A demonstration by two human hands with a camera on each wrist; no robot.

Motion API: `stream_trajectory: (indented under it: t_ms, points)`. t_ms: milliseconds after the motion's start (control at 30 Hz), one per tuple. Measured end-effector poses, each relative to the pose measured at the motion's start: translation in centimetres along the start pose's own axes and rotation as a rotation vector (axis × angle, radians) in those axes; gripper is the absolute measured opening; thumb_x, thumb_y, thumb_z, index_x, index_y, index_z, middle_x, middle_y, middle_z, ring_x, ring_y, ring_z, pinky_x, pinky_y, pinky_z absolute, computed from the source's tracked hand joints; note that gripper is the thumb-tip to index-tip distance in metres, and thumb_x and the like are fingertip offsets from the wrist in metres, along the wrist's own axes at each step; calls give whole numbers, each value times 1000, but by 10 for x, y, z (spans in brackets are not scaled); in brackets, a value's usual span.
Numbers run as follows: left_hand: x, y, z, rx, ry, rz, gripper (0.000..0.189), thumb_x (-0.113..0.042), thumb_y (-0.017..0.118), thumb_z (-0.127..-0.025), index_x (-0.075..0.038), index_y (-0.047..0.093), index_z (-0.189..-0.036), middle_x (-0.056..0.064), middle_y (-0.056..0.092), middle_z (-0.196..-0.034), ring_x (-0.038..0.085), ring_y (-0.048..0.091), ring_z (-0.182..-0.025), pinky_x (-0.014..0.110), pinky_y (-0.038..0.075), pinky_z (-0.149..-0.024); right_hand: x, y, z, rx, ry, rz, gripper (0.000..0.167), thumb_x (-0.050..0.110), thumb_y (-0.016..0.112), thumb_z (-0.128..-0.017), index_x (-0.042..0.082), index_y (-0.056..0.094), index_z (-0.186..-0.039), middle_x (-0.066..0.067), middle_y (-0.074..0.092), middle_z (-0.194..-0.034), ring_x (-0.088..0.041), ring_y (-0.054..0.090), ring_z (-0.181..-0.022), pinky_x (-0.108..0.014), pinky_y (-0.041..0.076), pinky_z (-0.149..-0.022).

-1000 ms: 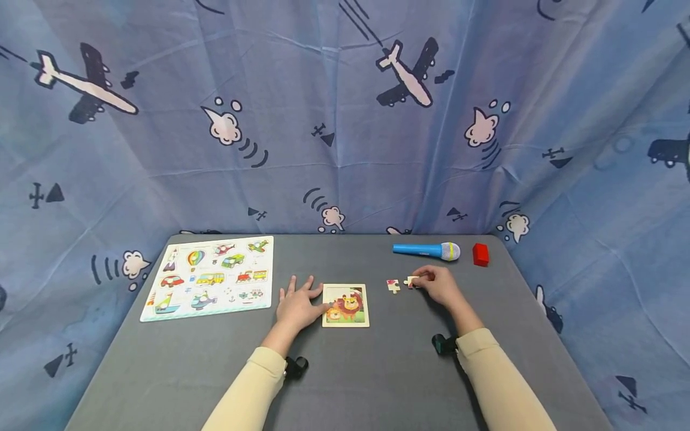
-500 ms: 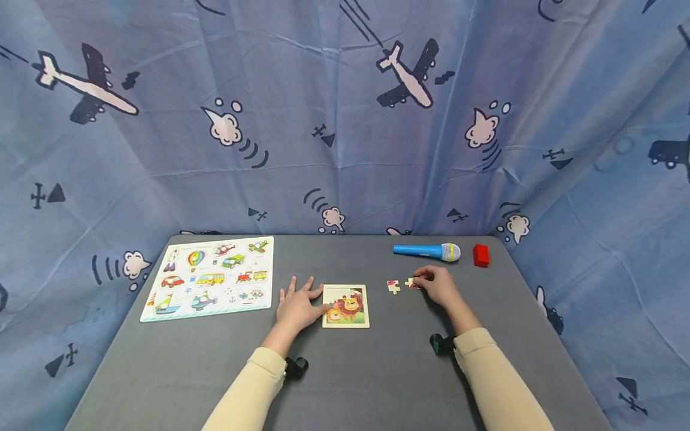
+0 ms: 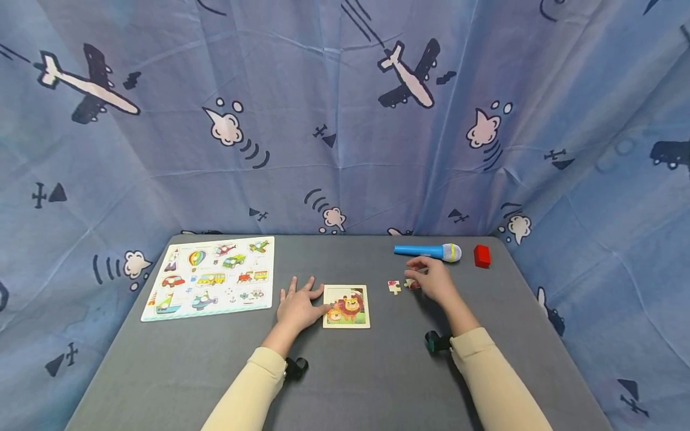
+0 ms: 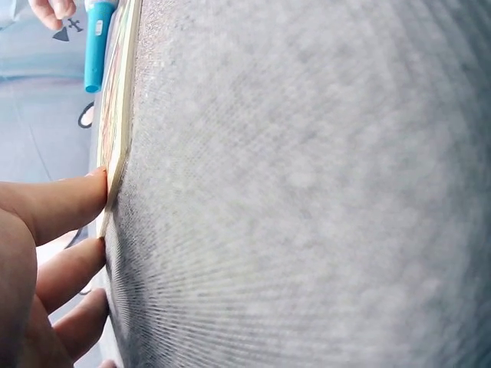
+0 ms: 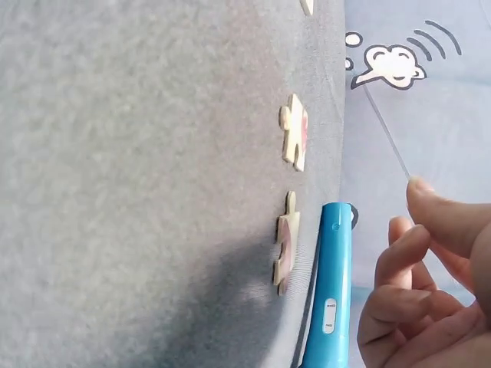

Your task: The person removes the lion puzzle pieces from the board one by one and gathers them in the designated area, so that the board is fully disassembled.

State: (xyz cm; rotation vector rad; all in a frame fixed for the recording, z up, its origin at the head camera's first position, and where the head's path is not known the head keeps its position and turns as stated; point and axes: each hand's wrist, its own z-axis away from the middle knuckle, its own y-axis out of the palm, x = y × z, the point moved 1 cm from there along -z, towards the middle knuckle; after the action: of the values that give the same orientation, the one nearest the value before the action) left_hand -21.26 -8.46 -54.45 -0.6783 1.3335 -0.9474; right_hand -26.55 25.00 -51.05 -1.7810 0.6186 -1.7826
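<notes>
In the head view, my left hand [image 3: 298,310] lies with fingers spread beside a square lion puzzle [image 3: 347,306], its thumb on the left edge. The left wrist view shows the thumb touching the edge of the puzzle board [image 4: 119,115]. My right hand [image 3: 435,280] hovers over a puzzle piece [image 3: 412,284], partly hidden under it. Its fingers are loosely bent with nothing between them, as the right wrist view of the hand [image 5: 437,284] confirms. To the left lies a second puzzle piece [image 3: 395,287], apart from the first.
Behind the right hand lies a blue toy microphone [image 3: 426,251] with a silver head, and a red block [image 3: 482,256] sits right of it. A large picture board of vehicles [image 3: 210,278] lies on the left of the grey table [image 3: 345,383]. A patterned curtain [image 3: 291,120] hangs behind.
My right hand has let go of the right-hand puzzle piece and risen slightly off it. That piece stays on the table. The left hand has not moved.
</notes>
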Motion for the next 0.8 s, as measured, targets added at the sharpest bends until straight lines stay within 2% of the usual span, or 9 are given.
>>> stream_trajectory:
  t_ms: [200, 267, 533, 667, 800]
  points:
    - [-1, -1, 0, 0, -8, -6, 62, -51, 72, -89, -26, 59, -144, 1, 39, -161, 37, 13, -156, 63, 11, -123, -3, -4, -2, -53, -15, 55, 27, 17, 72, -95, 3, 71, -117, -14, 70, -106, -27, 64, -90, -36, 53, -77]
    - [-1, -1, 0, 1, -11, -4, 62, -51, 72, -89, -27, 59, -144, 1, 39, -161, 37, 12, -156, 63, 11, -123, -7, -6, -2, -56, -4, 66, 27, 16, 72, -95, 2, 71, -118, -15, 69, -107, -30, 64, -93, -39, 54, -77]
    - [-1, 1, -1, 0, -17, -3, 62, -51, 73, -88, -26, 59, -144, 1, 39, -161, 37, 13, -156, 63, 11, -123, -27, 3, -4, 19, 12, 218, 30, 23, 75, -92, 4, 72, -115, -15, 71, -109, -30, 64, -98, -49, 51, -89]
    - [-1, 1, -1, 4, -16, -3, 62, -51, 72, -88, -26, 59, -144, 1, 39, -161, 37, 12, -156, 63, 10, -123, -29, 8, -3, 18, 19, 171, 31, 22, 75, -92, 3, 72, -116, -15, 72, -108, -28, 65, -97, -49, 52, -88]
    - [0, 1, -1, 3, -15, -2, 63, -51, 73, -88, -26, 59, -144, 2, 39, -161, 38, 13, -156, 64, 11, -123, -19, 18, 0, 19, 13, 109, 30, 20, 75, -93, 3, 71, -117, -14, 72, -108, -26, 66, -94, -46, 53, -84]
